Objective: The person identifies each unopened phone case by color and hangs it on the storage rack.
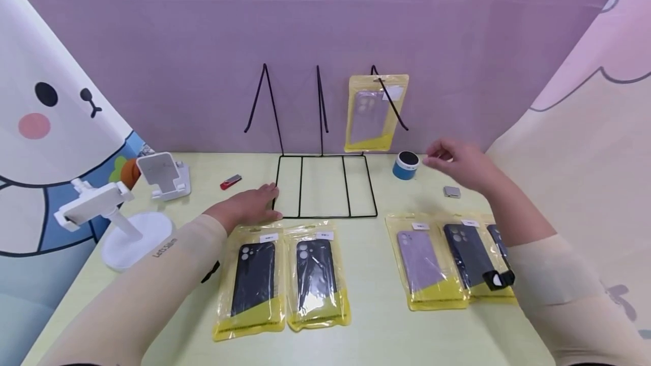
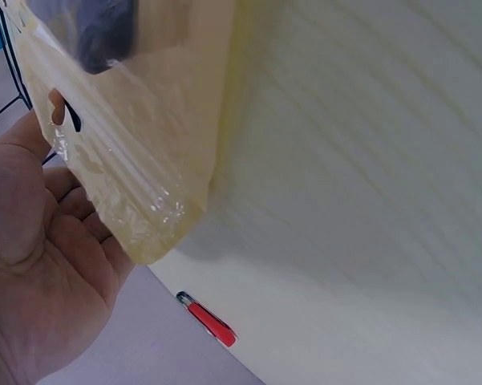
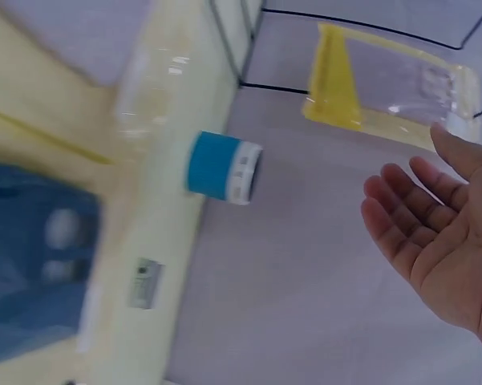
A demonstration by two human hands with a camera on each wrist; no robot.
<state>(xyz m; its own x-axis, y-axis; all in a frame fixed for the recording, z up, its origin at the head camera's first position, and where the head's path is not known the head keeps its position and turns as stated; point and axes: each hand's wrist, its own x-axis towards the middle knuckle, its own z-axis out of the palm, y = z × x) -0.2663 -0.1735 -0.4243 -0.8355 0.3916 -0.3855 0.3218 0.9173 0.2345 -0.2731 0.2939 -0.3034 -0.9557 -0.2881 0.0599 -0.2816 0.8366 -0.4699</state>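
Note:
My left hand (image 1: 252, 205) is at the left front corner of the black wire rack (image 1: 329, 217), just past the top of a packaged dark phone case (image 1: 252, 275). In the left wrist view its loosely bent fingers lie partly hidden behind the yellow-edged bag (image 2: 164, 160). My right hand (image 1: 460, 164) is raised right of a small blue speaker (image 1: 405, 170), with relaxed fingers and nothing in them. A bag with a light purple phone case (image 1: 370, 117) hangs on the rack's right hook (image 1: 390, 101).
A second bagged dark case (image 1: 316, 275) lies front centre. Bagged purple (image 1: 421, 264) and dark cases (image 1: 473, 256) lie at right, near a small grey clip-like item (image 1: 451, 191). A red USB stick (image 1: 231, 182) and white phone stands (image 1: 136, 237) are at left.

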